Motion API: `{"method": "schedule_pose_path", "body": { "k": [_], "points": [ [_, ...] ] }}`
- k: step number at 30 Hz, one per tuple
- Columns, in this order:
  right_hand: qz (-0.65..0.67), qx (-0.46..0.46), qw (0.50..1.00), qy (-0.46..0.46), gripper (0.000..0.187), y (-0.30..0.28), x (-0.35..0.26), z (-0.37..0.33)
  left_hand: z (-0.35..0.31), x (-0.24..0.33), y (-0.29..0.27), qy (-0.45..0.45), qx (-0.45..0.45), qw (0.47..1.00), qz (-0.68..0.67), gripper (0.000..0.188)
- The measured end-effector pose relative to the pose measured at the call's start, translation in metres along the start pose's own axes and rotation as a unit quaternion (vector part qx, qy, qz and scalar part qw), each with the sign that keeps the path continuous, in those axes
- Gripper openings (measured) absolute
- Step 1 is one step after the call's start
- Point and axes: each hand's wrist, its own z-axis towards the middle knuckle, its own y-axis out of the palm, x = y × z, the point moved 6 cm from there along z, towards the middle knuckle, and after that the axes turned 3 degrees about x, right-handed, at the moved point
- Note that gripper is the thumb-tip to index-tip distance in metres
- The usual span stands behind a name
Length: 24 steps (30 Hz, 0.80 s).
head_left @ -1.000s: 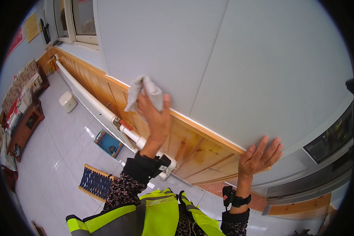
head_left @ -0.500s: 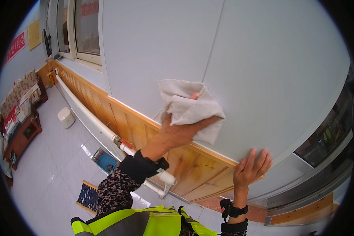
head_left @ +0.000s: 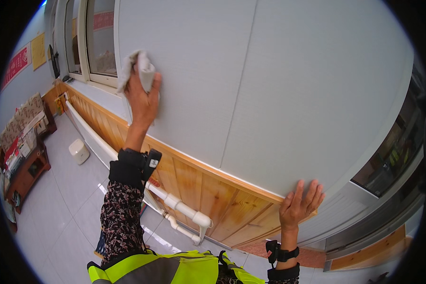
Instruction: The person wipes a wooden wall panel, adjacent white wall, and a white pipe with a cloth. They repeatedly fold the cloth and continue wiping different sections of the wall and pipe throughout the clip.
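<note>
My left hand (head_left: 144, 101) is closed on a pale grey cloth (head_left: 146, 71), bunched up and pressed to the light wall panel (head_left: 189, 90) beside the window. Part of the cloth sticks out past the fingers, and some fingertips are hidden in it. Lower down to the right, my right hand (head_left: 300, 206) rests with fingers spread on the same panel, just above the corner end of the wooden trim (head_left: 213, 171). It holds nothing. A thin vertical seam (head_left: 235, 102) runs down the panel between the two hands.
Pine wainscot (head_left: 208, 194) lines the wall's lower part, with white pipes (head_left: 184, 208) along it. The sliding window (head_left: 99, 40) is at upper left. A white bin (head_left: 79, 151) and a cluttered wooden table (head_left: 31, 173) stand left. Right is a dark glass door (head_left: 388, 151).
My left hand has swept the cloth up and left across the panel, from the seam to near the window frame. The cloth is more bunched now. My right hand has stayed in place.
</note>
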Motion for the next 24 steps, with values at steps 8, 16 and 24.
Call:
{"method": "schedule_pose_path", "body": {
  "k": [8,16,24],
  "points": [
    [-0.002,0.0,1.0,-0.015,0.036,-0.002,-0.002,0.003,0.032,0.012,0.016,-0.042,0.036,0.998,-0.035,0.063],
    [-0.002,0.009,1.0,0.006,0.035,0.0,-0.001,0.002,0.035,0.109,0.04,0.124,0.045,0.991,-0.008,0.066],
    [0.006,0.005,1.0,0.006,0.036,-0.002,-0.001,0.003,0.002,0.195,0.055,0.199,0.01,0.979,0.049,0.072]
  ]
}}
